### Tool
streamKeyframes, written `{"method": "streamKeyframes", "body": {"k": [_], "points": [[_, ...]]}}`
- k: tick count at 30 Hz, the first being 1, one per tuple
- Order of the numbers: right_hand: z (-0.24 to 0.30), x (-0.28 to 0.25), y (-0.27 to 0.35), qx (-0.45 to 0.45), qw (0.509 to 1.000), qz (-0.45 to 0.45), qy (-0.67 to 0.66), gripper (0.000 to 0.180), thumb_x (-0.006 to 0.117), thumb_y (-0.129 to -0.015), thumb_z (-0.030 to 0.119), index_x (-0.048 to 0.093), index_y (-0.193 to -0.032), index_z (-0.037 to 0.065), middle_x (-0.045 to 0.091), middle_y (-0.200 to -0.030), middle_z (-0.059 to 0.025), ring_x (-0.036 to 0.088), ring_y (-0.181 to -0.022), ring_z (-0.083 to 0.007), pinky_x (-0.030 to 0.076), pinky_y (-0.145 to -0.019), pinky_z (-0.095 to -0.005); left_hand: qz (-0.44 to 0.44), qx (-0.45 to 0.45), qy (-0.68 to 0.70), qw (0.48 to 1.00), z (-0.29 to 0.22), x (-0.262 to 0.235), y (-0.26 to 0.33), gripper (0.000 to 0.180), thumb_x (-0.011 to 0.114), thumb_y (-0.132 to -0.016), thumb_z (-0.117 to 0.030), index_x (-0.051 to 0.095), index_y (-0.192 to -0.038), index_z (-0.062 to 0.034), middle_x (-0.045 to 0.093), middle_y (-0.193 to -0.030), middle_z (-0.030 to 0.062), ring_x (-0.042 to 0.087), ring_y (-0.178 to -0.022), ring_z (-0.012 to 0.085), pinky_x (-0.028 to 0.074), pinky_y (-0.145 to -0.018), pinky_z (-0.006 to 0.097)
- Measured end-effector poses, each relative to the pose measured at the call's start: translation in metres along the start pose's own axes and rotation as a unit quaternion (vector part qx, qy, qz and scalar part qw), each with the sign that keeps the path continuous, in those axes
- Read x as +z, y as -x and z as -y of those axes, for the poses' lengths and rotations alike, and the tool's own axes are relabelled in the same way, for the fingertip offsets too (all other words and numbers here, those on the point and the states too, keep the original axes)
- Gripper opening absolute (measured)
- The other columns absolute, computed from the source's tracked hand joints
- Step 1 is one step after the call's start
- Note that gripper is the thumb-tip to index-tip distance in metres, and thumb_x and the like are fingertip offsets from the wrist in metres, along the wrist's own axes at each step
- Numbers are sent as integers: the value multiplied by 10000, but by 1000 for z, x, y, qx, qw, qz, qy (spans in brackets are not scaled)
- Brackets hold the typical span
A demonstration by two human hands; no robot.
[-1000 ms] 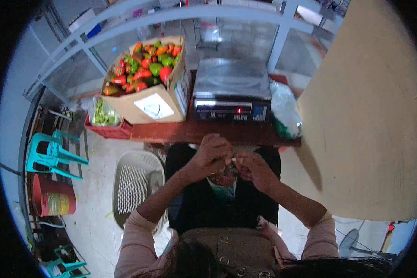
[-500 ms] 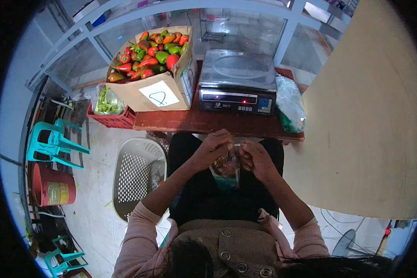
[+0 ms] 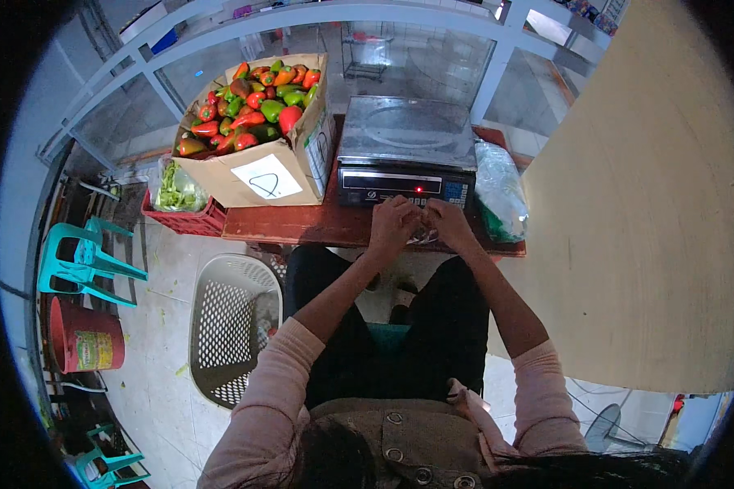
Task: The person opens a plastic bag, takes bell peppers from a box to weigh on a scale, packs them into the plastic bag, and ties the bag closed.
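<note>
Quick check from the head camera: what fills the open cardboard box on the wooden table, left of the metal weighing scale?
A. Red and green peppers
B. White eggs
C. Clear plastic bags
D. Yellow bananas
A: the open cardboard box is heaped with red and green peppers, beside the metal weighing scale on the wooden table.

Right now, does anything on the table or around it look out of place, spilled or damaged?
Nothing stands out much. Only the cardboard box of peppers sits askew and juts past the table's left end, above the red crate. Both hands meet at the scale.
</note>
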State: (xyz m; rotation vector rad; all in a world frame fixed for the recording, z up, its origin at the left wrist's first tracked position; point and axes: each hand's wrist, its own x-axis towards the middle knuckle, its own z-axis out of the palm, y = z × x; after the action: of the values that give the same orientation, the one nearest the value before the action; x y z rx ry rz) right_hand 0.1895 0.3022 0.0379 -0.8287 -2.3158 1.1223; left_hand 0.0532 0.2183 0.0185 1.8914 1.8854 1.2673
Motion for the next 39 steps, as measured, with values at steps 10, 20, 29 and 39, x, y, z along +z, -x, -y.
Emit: {"method": "streamKeyframes", "body": {"k": [10, 20, 29, 39], "points": [[-10, 15, 5, 75, 991, -48, -98, 159, 516, -806, 146, 540, -737, 5, 505, -627, -57, 494, -571, -143, 393, -537, -287, 52, -108, 207, 971, 21, 11, 2, 200, 577, -776, -259, 621, -856, -81, 526, -826, 20, 508, -772, 147, 416, -665, 306], [-14, 29, 19, 116, 915, -109, -371, 192, 527, -818, 190, 519, -667, 70, 379, -519, 57, 333, -392, -28, 267, -350, -182, 12, -120, 338, 933, 27, 33, 13, 147, 564, -777, -165, 595, -836, -35, 493, -799, 62, 516, -711, 136, 435, -592, 273], [-4, 40, 19, 195, 880, -122, -416, 171, 521, -819, 167, 541, -688, 60, 421, -514, 46, 352, -390, -31, 265, -335, -184, -16, -81, 192, 978, 42, 35, 28, 221, 566, -769, -276, 591, -834, -66, 500, -816, 68, 495, -808, 235, 375, -741, 361], [-31, 32, -6, 61, 976, -85, -189, 216, 510, -828, 179, 545, -675, 31, 424, -540, 29, 405, -466, -51, 339, -417, -212, -16, -54, 162, 985, 32, 37, 18, 164, 568, -784, -221, 571, -851, -72, 493, -823, 75, 498, -828, 248, 372, -732, 368]]}}
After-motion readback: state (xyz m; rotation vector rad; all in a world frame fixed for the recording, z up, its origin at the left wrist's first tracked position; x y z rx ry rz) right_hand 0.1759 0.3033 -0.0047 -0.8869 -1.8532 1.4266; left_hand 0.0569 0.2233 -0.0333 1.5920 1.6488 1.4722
